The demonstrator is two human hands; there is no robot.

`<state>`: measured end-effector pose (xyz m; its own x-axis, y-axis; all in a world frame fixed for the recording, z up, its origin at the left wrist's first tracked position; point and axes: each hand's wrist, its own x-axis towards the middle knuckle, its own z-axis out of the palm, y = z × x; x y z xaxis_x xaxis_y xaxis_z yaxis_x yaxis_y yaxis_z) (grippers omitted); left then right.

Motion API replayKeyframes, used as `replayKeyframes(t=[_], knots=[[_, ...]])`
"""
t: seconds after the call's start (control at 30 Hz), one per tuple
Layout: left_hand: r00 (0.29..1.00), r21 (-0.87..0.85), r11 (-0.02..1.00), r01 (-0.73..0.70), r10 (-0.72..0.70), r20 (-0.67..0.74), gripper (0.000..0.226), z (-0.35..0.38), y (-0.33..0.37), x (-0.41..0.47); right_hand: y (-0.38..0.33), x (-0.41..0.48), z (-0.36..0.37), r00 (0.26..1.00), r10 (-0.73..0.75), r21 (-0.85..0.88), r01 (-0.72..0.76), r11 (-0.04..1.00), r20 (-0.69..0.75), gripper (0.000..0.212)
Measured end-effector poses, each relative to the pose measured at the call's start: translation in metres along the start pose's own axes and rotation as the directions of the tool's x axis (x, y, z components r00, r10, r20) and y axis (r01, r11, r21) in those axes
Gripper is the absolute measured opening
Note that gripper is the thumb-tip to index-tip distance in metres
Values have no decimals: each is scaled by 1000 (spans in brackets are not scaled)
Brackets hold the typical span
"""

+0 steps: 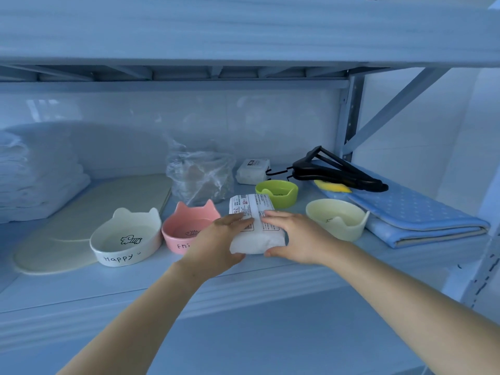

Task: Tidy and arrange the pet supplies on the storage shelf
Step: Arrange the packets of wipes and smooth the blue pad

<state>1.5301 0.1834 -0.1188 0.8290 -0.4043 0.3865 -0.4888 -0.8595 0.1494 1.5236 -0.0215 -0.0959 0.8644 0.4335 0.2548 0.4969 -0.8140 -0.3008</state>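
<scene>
Two bare forearms rise from the bottom edge, and their elbows are cut off by the frame. They meet at a soft white plastic-wrapped packet with a printed label point(254, 205), which sits near the front of the pale blue metal shelf point(243, 293). The label's print is too small to read.

The left hand point(219, 239) hides the right side of the pink cat-eared ceramic bowl point(186, 226) just left of the packet, so its lettering breaks off. Behind the packet, a lime-green round bowl point(277, 193) is partly covered by it. What the crumpled clear plastic bag point(200, 177) behind the packet holds is hard to make out. How many black plastic hangers point(338, 171) lie stacked to the far right of the packet is also unclear.

The left fingers point(240, 220) lie across the packet's top with the thumb under its near corner. The right hand point(295, 236) grips the other side, fingers point(273, 215) on top and thumb at the near edge.

There are four bowls. The other two are a white cat-eared bowl marked "Happy" point(125, 236) further left of the packet and a pale yellow eared bowl point(336, 219) to its right. There are two white packets, the second a small labelled pack point(253, 171) behind the first.
</scene>
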Motion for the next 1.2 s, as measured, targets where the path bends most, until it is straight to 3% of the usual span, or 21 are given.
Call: replayKeyframes(t=[0.2,0.33,0.5,0.63,0.73,0.93,1.07,1.2], knots=[[998,-89,996,-31,25,-65,61,1,1,-2,2,-4,11,993,9,55,-3,998,-119,78],[978,-202,974,-103,62,-201,46,-13,11,0,0,-6,9,979,-2,20,6,1000,-205,87],[967,-368,924,-104,7,-254,42,-34,21,7,1,-3,-9,905,-1,80,39,996,-425,69],[967,-480,873,-86,-43,-250,58,-43,14,12,-4,1,-27,886,-13,140,88,986,-464,56],[978,-435,896,-89,-4,-209,74,-42,6,13,-5,4,-36,882,-21,127,91,988,-471,60],[965,-504,859,-92,-49,-258,68,-44,7,20,-8,8,-55,850,34,183,74,980,-525,67],[949,-622,781,-62,-146,-278,62,-51,14,27,-8,13,-68,819,65,293,129,947,-570,58],[935,-645,764,1,-229,-271,56,-49,15,37,-1,20,-64,805,67,345,175,922,-589,43]])
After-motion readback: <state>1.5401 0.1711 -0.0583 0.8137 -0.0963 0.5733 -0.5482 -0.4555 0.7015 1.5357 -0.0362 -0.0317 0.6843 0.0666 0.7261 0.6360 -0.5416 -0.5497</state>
